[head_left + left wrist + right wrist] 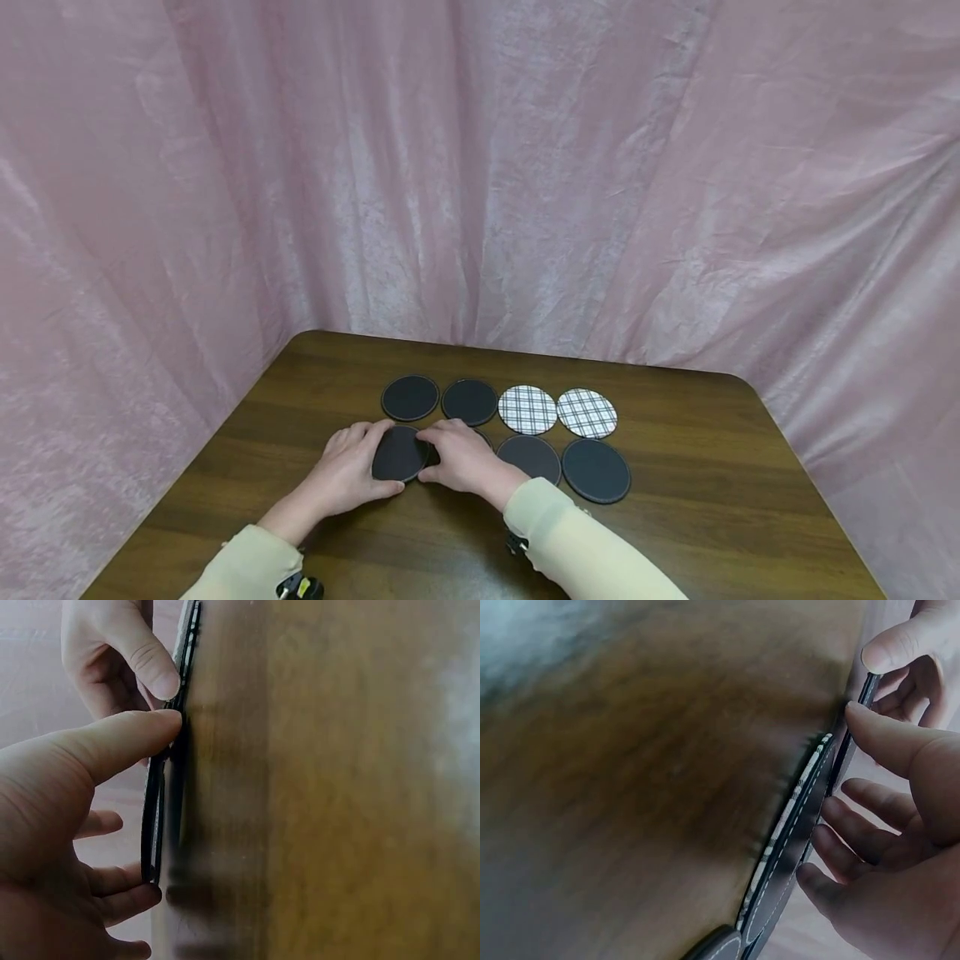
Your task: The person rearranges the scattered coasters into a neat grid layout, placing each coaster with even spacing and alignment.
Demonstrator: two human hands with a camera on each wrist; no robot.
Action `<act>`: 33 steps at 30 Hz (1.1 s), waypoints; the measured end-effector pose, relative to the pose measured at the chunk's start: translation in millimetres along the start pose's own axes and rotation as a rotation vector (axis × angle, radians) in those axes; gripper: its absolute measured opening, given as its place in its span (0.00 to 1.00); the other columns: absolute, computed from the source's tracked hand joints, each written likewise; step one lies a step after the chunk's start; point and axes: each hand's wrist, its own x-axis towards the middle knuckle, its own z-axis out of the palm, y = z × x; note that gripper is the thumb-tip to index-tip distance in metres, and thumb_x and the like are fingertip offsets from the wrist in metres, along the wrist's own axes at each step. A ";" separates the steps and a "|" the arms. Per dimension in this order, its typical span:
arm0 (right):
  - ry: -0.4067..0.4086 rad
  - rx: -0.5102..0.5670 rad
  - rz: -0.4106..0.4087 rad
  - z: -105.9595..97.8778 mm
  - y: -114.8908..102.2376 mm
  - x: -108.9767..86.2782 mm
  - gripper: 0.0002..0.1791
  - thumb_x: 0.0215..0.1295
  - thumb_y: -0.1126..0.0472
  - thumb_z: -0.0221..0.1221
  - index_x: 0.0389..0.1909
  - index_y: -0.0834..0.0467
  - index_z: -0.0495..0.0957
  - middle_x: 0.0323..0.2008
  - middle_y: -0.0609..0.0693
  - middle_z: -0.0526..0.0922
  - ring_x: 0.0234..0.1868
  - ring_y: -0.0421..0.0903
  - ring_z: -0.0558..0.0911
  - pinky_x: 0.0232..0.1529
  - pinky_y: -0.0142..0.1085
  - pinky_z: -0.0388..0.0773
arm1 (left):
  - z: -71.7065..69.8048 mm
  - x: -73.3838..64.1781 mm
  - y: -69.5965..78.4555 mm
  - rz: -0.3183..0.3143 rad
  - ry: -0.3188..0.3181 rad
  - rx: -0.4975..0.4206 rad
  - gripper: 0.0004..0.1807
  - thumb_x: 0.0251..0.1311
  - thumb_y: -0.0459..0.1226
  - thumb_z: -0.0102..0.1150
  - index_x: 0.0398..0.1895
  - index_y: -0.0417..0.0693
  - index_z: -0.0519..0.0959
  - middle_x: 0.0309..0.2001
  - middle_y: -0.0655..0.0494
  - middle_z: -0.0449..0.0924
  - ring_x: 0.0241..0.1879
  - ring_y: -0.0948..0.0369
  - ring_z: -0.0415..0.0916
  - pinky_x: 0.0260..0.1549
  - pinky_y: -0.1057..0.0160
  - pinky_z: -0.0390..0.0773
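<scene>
A round black coaster [400,455] is at the left end of the front row, between both hands. My left hand [348,467] grips its left side, thumb at the near edge and fingers round the far edge. From the right, my right hand [463,460] holds the same coaster by its rim, thumb near and fingers farther back. In the left wrist view the coaster [152,817] appears edge-on, close over the tabletop, with the two thumbs almost meeting on it. A second front-row coaster [486,435] is mostly hidden beneath the right hand.
Two black coasters [410,397] and two white plaid coasters [527,409] form the back row. A dark brown coaster [529,457] and a black one [596,470] lie right of my hands. The wooden table [697,467] ends at a pink curtain [480,167].
</scene>
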 end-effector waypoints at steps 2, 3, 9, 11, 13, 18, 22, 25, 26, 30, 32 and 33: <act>-0.003 0.003 0.000 1.0 -0.7 0.4 0.33 0.68 0.47 0.78 0.71 0.53 0.84 0.66 0.50 0.84 0.68 0.48 0.79 0.69 0.40 0.77 | 0.1 -0.3 -0.2 -0.009 -0.002 0.006 0.55 0.51 0.54 0.88 0.78 0.40 0.71 0.62 0.35 0.77 0.63 0.37 0.75 0.68 0.30 0.69; -0.003 0.004 -0.001 1.5 -0.8 0.4 0.33 0.67 0.47 0.78 0.71 0.53 0.84 0.65 0.49 0.84 0.67 0.48 0.79 0.69 0.40 0.77 | 0.5 -0.3 -0.7 -0.014 -0.001 0.011 0.55 0.51 0.54 0.89 0.78 0.40 0.72 0.62 0.35 0.77 0.63 0.37 0.75 0.68 0.30 0.69; 0.002 -0.007 0.005 2.6 -1.0 0.7 0.34 0.66 0.48 0.79 0.71 0.51 0.84 0.64 0.48 0.85 0.65 0.47 0.80 0.68 0.40 0.78 | 1.3 3.6 -0.2 -0.036 -0.010 0.021 0.56 0.51 0.55 0.88 0.78 0.41 0.71 0.62 0.35 0.78 0.62 0.37 0.76 0.66 0.29 0.70; 0.009 -0.012 0.007 2.2 -0.9 0.8 0.34 0.66 0.48 0.80 0.71 0.52 0.84 0.63 0.49 0.85 0.65 0.48 0.80 0.68 0.41 0.78 | 1.1 5.5 1.3 -0.041 -0.023 0.018 0.57 0.51 0.56 0.88 0.79 0.40 0.70 0.62 0.34 0.78 0.63 0.37 0.76 0.66 0.28 0.69; 0.015 -0.014 0.007 2.1 -0.6 1.1 0.34 0.66 0.48 0.80 0.71 0.52 0.84 0.63 0.49 0.85 0.66 0.48 0.80 0.69 0.41 0.78 | 0.3 6.3 3.3 -0.056 -0.040 0.012 0.58 0.52 0.56 0.88 0.80 0.40 0.69 0.63 0.34 0.78 0.64 0.36 0.75 0.67 0.28 0.68; 0.003 -0.012 0.021 2.0 -0.2 0.5 0.33 0.68 0.48 0.79 0.71 0.52 0.83 0.65 0.48 0.85 0.69 0.49 0.79 0.72 0.41 0.75 | -2.1 4.8 6.7 -0.088 -0.072 -0.001 0.58 0.52 0.56 0.88 0.81 0.41 0.68 0.65 0.34 0.77 0.66 0.36 0.74 0.68 0.26 0.66; 0.000 -0.012 0.030 1.2 0.5 -0.1 0.33 0.68 0.48 0.78 0.71 0.52 0.83 0.66 0.48 0.84 0.70 0.49 0.79 0.73 0.41 0.74 | -2.5 5.2 8.2 -0.090 -0.077 -0.014 0.57 0.54 0.56 0.87 0.82 0.42 0.68 0.67 0.34 0.76 0.68 0.36 0.73 0.68 0.25 0.65; 0.001 -0.012 0.024 1.4 0.5 -0.2 0.33 0.68 0.49 0.78 0.71 0.53 0.83 0.66 0.48 0.84 0.70 0.48 0.79 0.73 0.41 0.74 | -2.4 5.5 8.8 -0.092 -0.078 -0.022 0.57 0.55 0.55 0.86 0.82 0.42 0.68 0.67 0.33 0.76 0.68 0.36 0.72 0.69 0.24 0.65; 0.001 -0.011 0.022 1.6 0.5 -0.4 0.33 0.68 0.49 0.79 0.71 0.53 0.84 0.66 0.48 0.84 0.70 0.48 0.79 0.73 0.41 0.74 | -2.0 5.6 8.6 -0.092 -0.078 -0.022 0.57 0.55 0.55 0.86 0.82 0.41 0.68 0.67 0.33 0.76 0.68 0.36 0.72 0.69 0.24 0.64; 0.001 -0.007 0.019 2.2 0.6 -1.5 0.33 0.67 0.49 0.79 0.71 0.53 0.84 0.65 0.48 0.84 0.69 0.48 0.79 0.73 0.40 0.75 | 0.6 5.8 6.7 -0.090 -0.076 -0.020 0.57 0.56 0.55 0.86 0.83 0.41 0.67 0.68 0.32 0.75 0.69 0.35 0.72 0.68 0.23 0.64; -0.001 -0.002 0.019 2.6 0.8 -2.4 0.33 0.68 0.49 0.79 0.71 0.53 0.83 0.66 0.48 0.84 0.70 0.48 0.79 0.73 0.41 0.74 | 2.2 5.6 5.1 -0.092 -0.077 -0.017 0.57 0.57 0.55 0.85 0.83 0.41 0.67 0.68 0.32 0.75 0.69 0.35 0.72 0.68 0.23 0.64; -0.001 0.000 0.017 2.4 0.8 -3.2 0.33 0.68 0.49 0.78 0.71 0.53 0.83 0.66 0.49 0.84 0.70 0.48 0.79 0.73 0.41 0.74 | 2.5 5.1 4.7 -0.092 -0.077 -0.016 0.57 0.57 0.55 0.85 0.83 0.41 0.67 0.68 0.32 0.75 0.69 0.35 0.72 0.68 0.23 0.65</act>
